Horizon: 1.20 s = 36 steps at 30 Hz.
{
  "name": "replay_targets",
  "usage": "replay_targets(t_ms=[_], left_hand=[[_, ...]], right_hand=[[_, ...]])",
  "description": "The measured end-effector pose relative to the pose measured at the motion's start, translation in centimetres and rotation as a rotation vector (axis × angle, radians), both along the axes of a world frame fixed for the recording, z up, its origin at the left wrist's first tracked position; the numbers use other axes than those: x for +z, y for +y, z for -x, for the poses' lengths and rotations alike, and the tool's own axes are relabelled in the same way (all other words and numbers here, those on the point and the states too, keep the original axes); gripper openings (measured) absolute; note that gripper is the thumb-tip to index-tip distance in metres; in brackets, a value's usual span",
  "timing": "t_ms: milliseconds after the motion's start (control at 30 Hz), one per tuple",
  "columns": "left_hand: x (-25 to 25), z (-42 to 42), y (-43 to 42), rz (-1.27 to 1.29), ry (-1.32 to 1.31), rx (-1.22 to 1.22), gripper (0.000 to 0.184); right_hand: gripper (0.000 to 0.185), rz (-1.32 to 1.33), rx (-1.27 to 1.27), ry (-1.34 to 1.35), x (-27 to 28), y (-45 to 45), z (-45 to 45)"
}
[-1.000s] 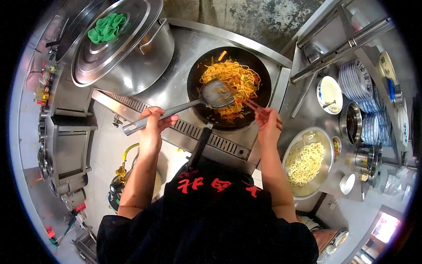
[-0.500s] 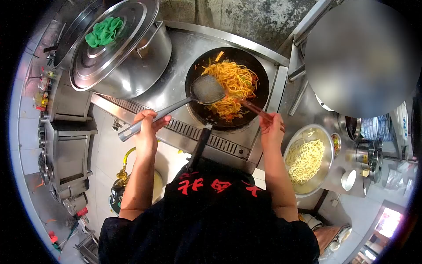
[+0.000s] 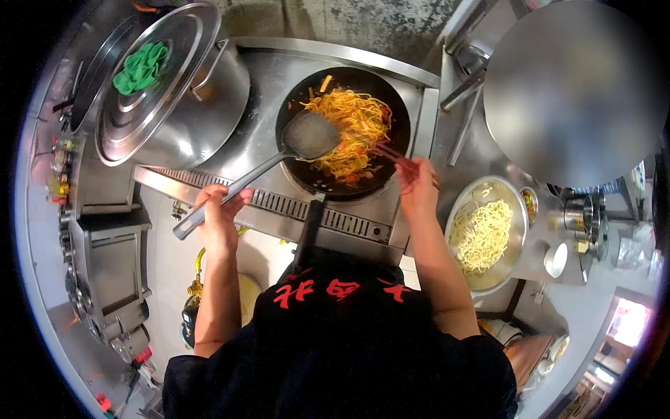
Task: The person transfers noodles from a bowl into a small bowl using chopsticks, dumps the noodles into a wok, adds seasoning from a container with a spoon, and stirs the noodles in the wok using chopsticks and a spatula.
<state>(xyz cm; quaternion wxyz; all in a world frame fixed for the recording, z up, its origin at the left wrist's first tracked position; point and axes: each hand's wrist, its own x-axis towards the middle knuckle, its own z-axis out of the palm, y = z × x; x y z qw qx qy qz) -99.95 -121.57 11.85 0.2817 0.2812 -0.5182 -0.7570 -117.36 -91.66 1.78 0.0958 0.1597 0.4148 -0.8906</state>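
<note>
My left hand (image 3: 220, 215) is wrapped round the grey handle of a metal spatula (image 3: 312, 135), whose broad blade lies over the left side of the wok. Dark red chopsticks (image 3: 386, 151) are pinched in my right hand (image 3: 418, 183) at the wok's right edge, their far ends among the noodles. Sauced noodles with bits of vegetable (image 3: 352, 115) fill the middle of the black wok (image 3: 400, 112). The wok's black handle (image 3: 309, 227) points toward my body and neither hand touches it.
A large steel pot (image 3: 218, 115) with a tilted-looking lid and green cloth (image 3: 140, 68) stands left. On the right are a steel bowl (image 3: 518, 241) of plain noodles, a small white bowl (image 3: 556, 260) and stacked containers. A round blur hides the upper right.
The view has shifted, so the wok and pot appear further left. The spatula blade has moved from over the noodles to their left side. Both hands keep their holds.
</note>
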Motion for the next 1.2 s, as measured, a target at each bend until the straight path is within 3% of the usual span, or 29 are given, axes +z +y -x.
replay_targets(t_ms=[67,167,233,333,433,467,500,533,567,667,833,900,1000,1033,1067,1100,1200], left_hand=[[-1.0,-0.5,-0.8,0.011,0.016,-0.010,0.015],[-1.9,-0.4,-1.3,0.261,0.022,-0.191,0.021],[-1.3,0.2,0.1,0.410,0.012,-0.290,0.016],[-3.4,1.0,-1.1,1.137,0.049,-0.699,0.015],[-2.8,0.2,-0.1,1.310,-0.268,-0.908,0.028],[-1.1,1.1,0.2,1.596,-0.211,-1.021,0.037],[3.6,2.8,3.3,0.943,-0.714,-1.013,0.044],[1.4,2.0,2.3,1.067,-0.618,-1.017,0.045],[0.4,1.6,1.6,1.377,-0.482,-0.980,0.051],[1.1,1.9,0.6,1.899,0.015,-1.034,0.024],[1.4,1.6,0.2,1.871,0.083,-1.020,0.017],[2.0,1.2,0.0,1.924,0.065,-1.024,0.016],[0.5,0.4,-0.4,1.810,-0.064,-1.018,0.019],[-0.1,0.5,0.6,1.317,-0.580,-0.971,0.027],[-0.9,0.4,0.0,1.519,-0.313,-1.019,0.034],[-2.0,0.7,-0.3,1.513,-0.277,-0.999,0.038],[-5.1,2.6,0.6,1.293,-0.410,-0.910,0.044]], right_hand=[[0.027,-0.110,0.143,0.044,0.8,-0.8,-0.9],[0.027,-0.053,-0.088,0.017,1.2,-0.5,-0.6],[0.027,0.061,-0.233,-0.114,0.9,0.3,-0.2],[0.030,0.099,-0.279,0.067,2.5,2.0,-0.9],[0.032,0.226,-0.276,0.088,0.1,4.8,-0.4],[0.031,0.228,-0.249,0.108,2.0,4.7,-1.1],[0.026,0.320,-0.284,0.049,4.1,3.9,-1.6],[0.028,0.343,-0.202,0.092,2.3,4.8,-1.9],[0.028,0.251,-0.237,-0.027,3.9,3.6,-2.5],[0.028,0.232,-0.005,-0.044,3.3,2.0,-3.0],[0.025,0.196,-0.107,-0.223,1.4,-1.5,-0.9],[0.023,0.112,-0.187,-0.142,-0.8,-1.2,0.8],[0.021,0.067,-0.246,-0.114,0.1,-0.5,1.3],[0.023,0.062,-0.210,-0.065,1.4,-0.7,0.1],[0.024,0.057,-0.161,0.006,1.5,-0.5,-0.7],[0.026,0.075,-0.110,0.030,2.1,-0.3,-1.6],[0.034,0.031,-0.087,0.029,2.9,1.1,-4.1]])
